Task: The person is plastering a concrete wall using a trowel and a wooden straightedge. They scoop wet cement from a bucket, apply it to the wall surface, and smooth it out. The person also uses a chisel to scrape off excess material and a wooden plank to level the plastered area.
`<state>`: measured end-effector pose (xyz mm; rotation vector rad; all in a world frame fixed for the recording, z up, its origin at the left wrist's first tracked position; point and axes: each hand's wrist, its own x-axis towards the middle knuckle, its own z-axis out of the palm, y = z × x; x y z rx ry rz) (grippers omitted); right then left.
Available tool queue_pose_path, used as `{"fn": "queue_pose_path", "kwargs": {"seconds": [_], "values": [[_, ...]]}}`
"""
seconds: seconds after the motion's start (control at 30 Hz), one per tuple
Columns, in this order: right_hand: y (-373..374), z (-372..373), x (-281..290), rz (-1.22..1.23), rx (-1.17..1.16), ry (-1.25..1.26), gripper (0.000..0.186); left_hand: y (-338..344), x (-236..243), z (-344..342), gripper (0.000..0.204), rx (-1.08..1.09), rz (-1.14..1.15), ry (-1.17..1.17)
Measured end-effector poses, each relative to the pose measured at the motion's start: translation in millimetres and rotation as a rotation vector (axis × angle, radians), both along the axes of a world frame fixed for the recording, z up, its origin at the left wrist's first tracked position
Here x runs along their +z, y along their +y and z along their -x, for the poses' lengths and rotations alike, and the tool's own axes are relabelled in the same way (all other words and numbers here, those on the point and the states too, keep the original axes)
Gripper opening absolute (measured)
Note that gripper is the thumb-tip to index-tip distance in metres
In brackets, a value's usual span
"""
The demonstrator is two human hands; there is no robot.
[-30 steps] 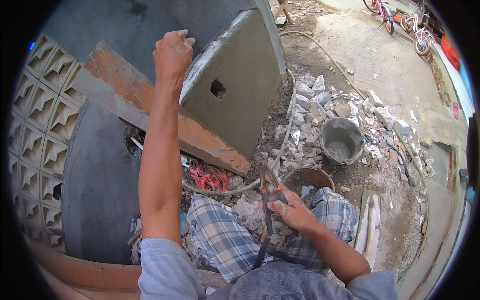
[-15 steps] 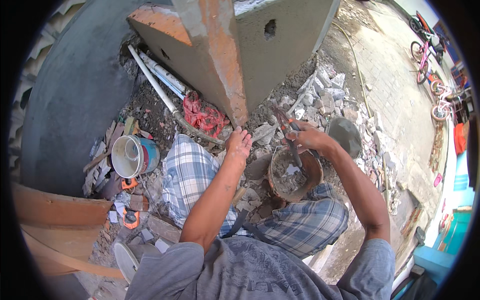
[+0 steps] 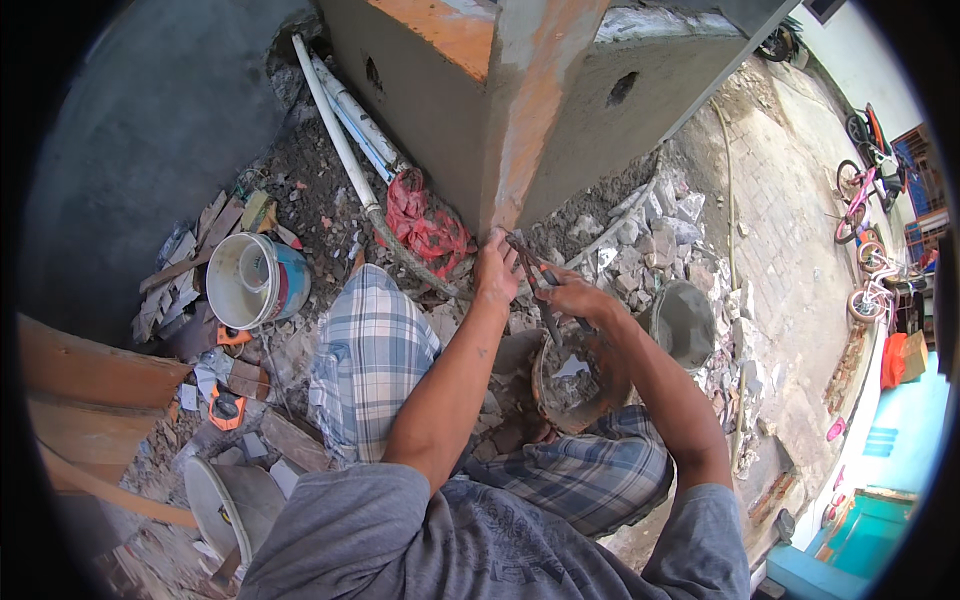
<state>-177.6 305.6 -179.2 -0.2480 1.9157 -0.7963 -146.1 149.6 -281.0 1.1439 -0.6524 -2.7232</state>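
Observation:
My right hand grips long dark pincers, their rusty jaws pointing up toward the foot of a concrete column. Close by the jaws is my left hand, raised against the column's lower corner with its fingers bent together. What its fingertips hold, if anything, is too small to make out. Below my right hand stands a worn bucket with grey mortar inside. A crumpled red plastic bag lies left of the column base, beside a grey conduit.
White pipes run along the left wall. A paint bucket stands at left, near orange-handled tools and wood scraps. Broken rubble surrounds a grey bucket at right. A pale tub sits at lower left. Bicycles are far right.
My right hand has moved left with the pincers, bringing their jaws beside my left hand at the column. My left hand's fingers, spread before, are now bent together. The view has shifted.

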Motion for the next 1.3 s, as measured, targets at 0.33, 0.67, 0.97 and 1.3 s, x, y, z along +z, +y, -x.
{"fn": "queue_pose_path", "kwargs": {"seconds": [0.33, 0.67, 0.97, 1.3], "values": [[-5.4, -3.9, 10.4, 0.019, -0.045, -0.053, 0.075, 0.3, -4.8, 1.4, 0.053, 0.057, -0.038, 0.080], [-10.0, -0.7, 19.7, -0.070, 0.311, 0.562, 0.050, -2.2, 3.4, 12.4, 0.021, 0.186, -0.166, 0.068], [10.6, 13.3, 7.7, -0.017, 0.269, 0.358, 0.047, 0.7, -1.0, 17.2, 0.021, 0.242, -0.221, 0.091], [-1.9, -9.3, 10.9, -0.338, 0.600, 1.066, 0.040, -8.8, -4.1, 15.6, 0.024, 0.238, -0.234, 0.053]]}}
